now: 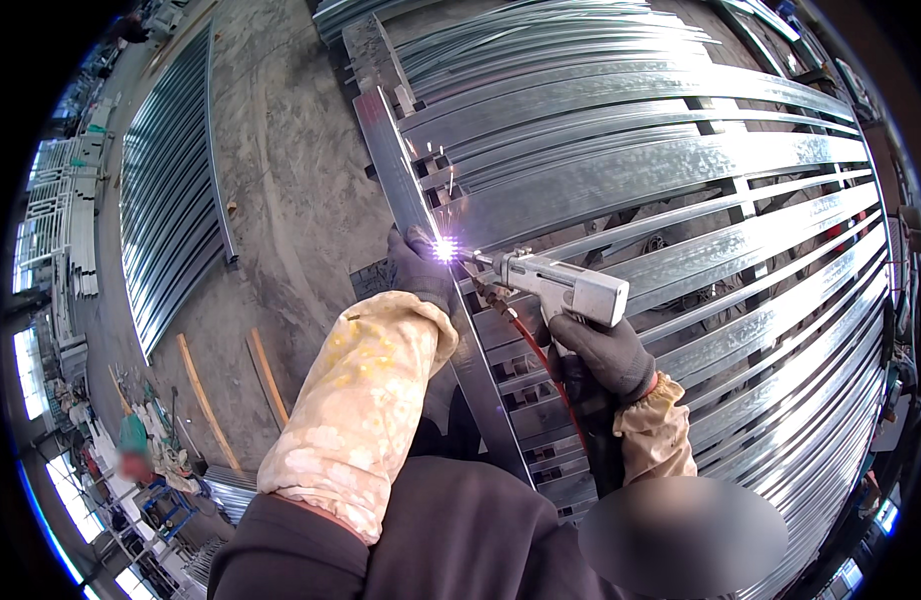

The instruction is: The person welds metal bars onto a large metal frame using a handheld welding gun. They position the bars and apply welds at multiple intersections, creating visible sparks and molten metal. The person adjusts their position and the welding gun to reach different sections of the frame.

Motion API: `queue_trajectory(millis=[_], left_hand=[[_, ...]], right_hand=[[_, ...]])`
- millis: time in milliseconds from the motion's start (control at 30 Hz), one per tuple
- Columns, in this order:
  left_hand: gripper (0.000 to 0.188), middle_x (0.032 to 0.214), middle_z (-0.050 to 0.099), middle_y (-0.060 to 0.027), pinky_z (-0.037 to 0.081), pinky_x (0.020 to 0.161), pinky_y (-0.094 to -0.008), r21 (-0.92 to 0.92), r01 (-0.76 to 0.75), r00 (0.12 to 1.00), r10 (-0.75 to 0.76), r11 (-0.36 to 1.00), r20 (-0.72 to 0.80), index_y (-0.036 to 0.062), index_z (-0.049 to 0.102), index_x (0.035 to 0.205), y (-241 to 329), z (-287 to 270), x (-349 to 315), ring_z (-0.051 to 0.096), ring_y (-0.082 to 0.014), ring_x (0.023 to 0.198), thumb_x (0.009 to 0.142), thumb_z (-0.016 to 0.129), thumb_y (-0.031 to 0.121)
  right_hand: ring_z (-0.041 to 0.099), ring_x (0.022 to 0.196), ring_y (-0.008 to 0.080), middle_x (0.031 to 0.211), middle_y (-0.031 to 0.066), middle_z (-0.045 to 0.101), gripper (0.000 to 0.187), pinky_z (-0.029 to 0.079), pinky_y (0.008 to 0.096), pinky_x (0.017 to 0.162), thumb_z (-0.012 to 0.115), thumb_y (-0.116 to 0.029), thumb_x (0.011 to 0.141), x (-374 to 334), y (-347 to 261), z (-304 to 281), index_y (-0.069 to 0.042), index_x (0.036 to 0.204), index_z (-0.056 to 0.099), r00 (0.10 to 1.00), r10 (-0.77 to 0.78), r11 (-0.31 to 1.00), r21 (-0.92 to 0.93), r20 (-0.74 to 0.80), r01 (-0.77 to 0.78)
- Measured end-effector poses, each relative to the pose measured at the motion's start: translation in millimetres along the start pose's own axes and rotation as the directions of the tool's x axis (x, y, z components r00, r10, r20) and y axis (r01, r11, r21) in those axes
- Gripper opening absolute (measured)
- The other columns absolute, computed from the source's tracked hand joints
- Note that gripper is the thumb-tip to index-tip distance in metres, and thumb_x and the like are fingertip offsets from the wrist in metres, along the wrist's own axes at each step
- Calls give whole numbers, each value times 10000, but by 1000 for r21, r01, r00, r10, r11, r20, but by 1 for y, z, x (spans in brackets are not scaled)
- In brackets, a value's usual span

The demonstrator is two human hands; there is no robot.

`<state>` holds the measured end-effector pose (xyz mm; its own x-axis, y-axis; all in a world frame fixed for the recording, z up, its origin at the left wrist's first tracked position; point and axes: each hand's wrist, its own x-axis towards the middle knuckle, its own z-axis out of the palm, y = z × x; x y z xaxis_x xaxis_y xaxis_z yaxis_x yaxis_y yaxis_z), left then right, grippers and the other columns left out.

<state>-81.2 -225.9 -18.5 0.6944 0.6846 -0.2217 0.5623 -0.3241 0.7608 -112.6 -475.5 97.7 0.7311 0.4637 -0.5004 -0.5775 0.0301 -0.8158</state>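
Under the head camera, just left of centre, a violet-white welding arc [444,249] flared at the edge of a long galvanized rectangular tube [402,160], throwing small sparks upward. That tube ran obliquely from the upper middle down toward the person's lap, along the ends of many metal slats [721,152] that spread to the right. A silver handheld welding gun [571,284] lay level across the slat ends, its nozzle pointing left into the glare. The right hand [613,355], in a dark grey glove, had its fingers wrapped closed around the gun's grip; a red hose [534,340] and a thick black cable [593,425] trailed below. Close beside the arc was the dark-gloved left hand [419,272], up against the tube; glare and a stained tan sleeve [356,405] hid its fingers, so how far they were open, or whether they gripped the tube, could not be told. On the concrete floor [281,160] to the left lay a dark metal slatted panel [171,190] and two wooden strips [207,400].
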Motion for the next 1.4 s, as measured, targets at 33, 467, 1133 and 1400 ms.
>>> queue_trajectory(millis=[33,467,1133,1400], left_hand=[[439,1049,642,-284,506,833,-493,-14,8,1000,-8,1000,-2,-23,469,1318,-1,0,1,645,-431,942,1034,416,307],[413,973,651,-242,499,782,-477,-19,-25,999,25,999,-22,-22,489,1279,-1,0,1,652,-403,858,1034,425,304],[463,1106,637,-295,485,883,-478,23,-6,1000,5,1000,20,-43,456,1329,4,-4,-1,633,-456,1002,1042,396,315],[446,1104,639,-290,485,880,-475,93,2,1000,-1,996,-8,-52,486,1285,7,-4,-2,633,-453,1002,1044,393,311]], right_hand=[[639,631,119,847,53,668,269,517,252,557,642,-177,942,0,-1,1,16,1128,614,1000,-1,1000,-4,3,1],[626,627,122,812,57,653,244,522,255,553,639,-177,939,-3,-2,1,23,1078,624,1000,22,1000,-2,6,-22],[633,617,126,825,62,658,293,517,254,540,654,-198,942,-9,-1,2,26,1125,610,999,38,999,4,-11,-38],[630,622,123,839,59,661,323,517,254,542,655,-218,950,-10,0,0,24,1158,608,996,89,995,41,8,-89]])
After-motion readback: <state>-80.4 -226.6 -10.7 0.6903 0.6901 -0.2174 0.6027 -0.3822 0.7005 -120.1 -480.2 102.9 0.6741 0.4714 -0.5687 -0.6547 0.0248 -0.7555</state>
